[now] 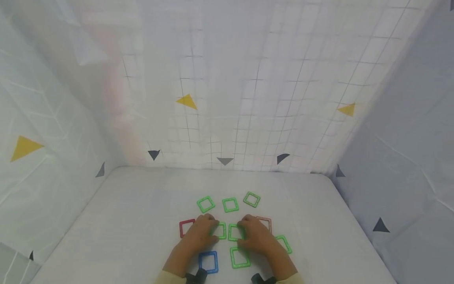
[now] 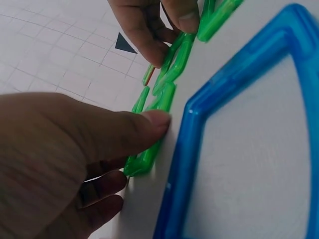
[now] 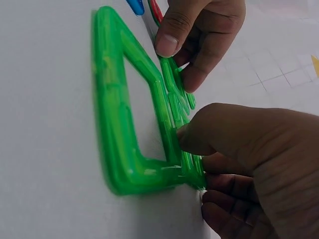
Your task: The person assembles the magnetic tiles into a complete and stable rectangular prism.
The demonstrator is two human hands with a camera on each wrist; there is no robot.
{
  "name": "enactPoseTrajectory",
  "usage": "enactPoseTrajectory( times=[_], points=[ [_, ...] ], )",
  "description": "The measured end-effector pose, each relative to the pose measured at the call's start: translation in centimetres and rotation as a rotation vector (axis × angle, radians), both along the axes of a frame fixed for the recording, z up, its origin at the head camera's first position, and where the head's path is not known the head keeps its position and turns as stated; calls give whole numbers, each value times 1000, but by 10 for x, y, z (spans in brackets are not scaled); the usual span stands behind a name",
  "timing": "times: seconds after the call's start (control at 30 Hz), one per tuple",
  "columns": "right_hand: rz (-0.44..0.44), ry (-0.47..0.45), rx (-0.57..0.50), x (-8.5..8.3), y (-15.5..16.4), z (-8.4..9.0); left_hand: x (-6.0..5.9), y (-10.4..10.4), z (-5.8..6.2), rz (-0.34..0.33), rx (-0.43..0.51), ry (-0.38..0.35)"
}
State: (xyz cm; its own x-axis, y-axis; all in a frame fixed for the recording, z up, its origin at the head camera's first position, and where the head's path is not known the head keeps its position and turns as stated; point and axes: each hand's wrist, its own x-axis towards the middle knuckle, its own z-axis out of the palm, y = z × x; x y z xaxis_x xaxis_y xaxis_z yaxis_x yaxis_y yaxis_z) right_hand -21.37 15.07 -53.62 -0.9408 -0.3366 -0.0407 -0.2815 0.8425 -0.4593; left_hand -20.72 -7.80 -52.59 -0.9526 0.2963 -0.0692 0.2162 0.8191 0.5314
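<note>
My left hand (image 1: 203, 232) pinches a green square magnetic tile (image 1: 224, 230) by its left side, thumb on the near edge and fingers at the far one. Mirroring it, my right hand (image 1: 257, 233) pinches a second green square magnetic tile (image 1: 230, 232) from the right. The two tiles sit side by side, their facing edges close together, low over the white table. Just nearer me lies another green tile (image 1: 241, 266), large in the right wrist view. A blue tile (image 1: 216, 262) lies by my left forearm and fills much of the left wrist view.
Two green tiles (image 1: 231, 211) and a darker green tile (image 1: 250, 204) lie in a row farther back. A red tile (image 1: 187, 221) is partly behind my left hand; an orange-red tile (image 1: 270, 225) and a green tile (image 1: 288, 243) are partly hidden by my right. White sheeting (image 1: 227, 98) surrounds the table.
</note>
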Motion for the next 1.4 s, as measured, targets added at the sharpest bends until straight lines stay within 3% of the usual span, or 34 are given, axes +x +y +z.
enactPoseTrajectory(
  times=[0.3, 0.47, 0.73, 0.9, 1.1, 1.4],
  points=[
    [2, 26, 19, 2, -3, 1, -2, 0, -1, -59, 12, 49],
    [9, 43, 24, 1, -2, 0, -2, 1, 0, -61, 12, 46],
    [24, 30, -11, 3, -2, 3, -1, -14, 5, 66, 62, -50],
    [16, 21, -11, 3, -3, 3, -5, -33, 10, 126, 64, -19],
    [19, 22, -6, 3, -3, 3, -11, -52, 10, 147, -25, 44],
    [19, 19, -1, 2, -1, 3, -14, -71, 2, 212, -61, -36]
  ],
)
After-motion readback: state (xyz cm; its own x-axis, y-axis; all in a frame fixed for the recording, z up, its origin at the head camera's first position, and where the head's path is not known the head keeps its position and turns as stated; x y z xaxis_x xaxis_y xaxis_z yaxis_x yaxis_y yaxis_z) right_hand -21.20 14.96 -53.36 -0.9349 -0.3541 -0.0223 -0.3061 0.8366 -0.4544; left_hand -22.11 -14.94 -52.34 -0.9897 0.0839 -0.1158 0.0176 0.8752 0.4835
